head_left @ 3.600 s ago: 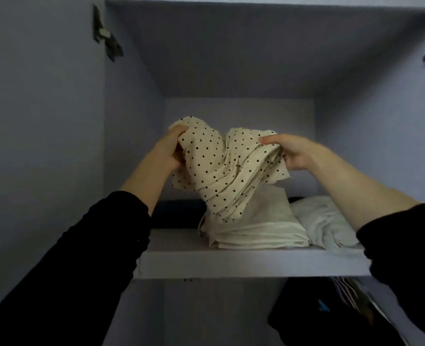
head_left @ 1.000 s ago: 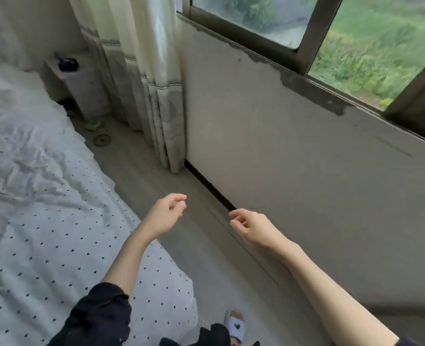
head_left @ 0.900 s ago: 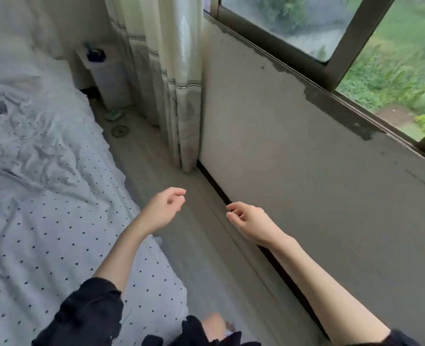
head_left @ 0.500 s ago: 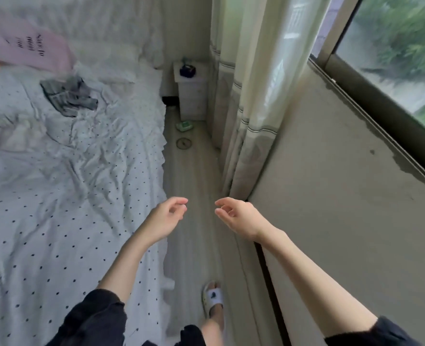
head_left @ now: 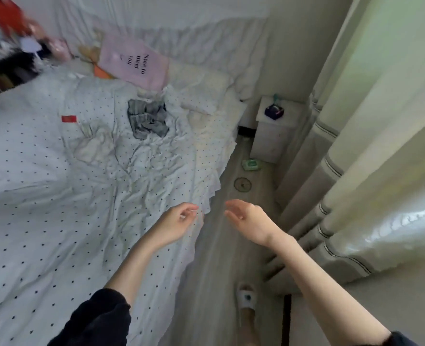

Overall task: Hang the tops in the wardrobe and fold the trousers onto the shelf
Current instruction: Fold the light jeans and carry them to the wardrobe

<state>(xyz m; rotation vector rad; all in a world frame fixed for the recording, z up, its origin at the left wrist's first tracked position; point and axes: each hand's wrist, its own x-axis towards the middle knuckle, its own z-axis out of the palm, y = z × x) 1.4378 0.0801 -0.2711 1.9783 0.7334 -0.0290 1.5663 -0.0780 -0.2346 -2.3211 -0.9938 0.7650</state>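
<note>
Polka-dot bed [head_left: 44, 221] beside curtained [head_left: 371, 151] wood floor [head_left: 214, 270], grey garment [head_left: 148, 118] crumpled there, both hands loose, empty, apart.

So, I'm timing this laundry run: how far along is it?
Nothing finished shows here. Both the left hand and right hand hang empty above the floor beside the bed. A crumpled grey striped garment still lies on it, waiting to be put away.
</note>
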